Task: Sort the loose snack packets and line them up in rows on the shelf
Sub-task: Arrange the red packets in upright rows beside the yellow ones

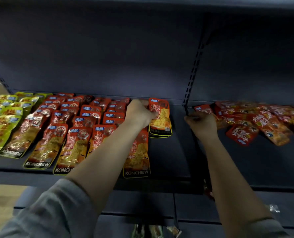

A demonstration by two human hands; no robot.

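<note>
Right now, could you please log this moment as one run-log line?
left hand: grips orange packet at row end | right hand: reaching into loose red pile | shelf: rows partly filled

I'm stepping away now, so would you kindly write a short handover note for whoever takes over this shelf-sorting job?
Left hand: holds a red packet at the back of the shelf, at the right end of the rows.
Right hand: fingers curled at the edge of the loose pile; its grip there is hidden.
Done: green packets lined up far left, red rows beside them.
Left: set down the held packet, then sort the loose pile on the right section into rows.
</note>
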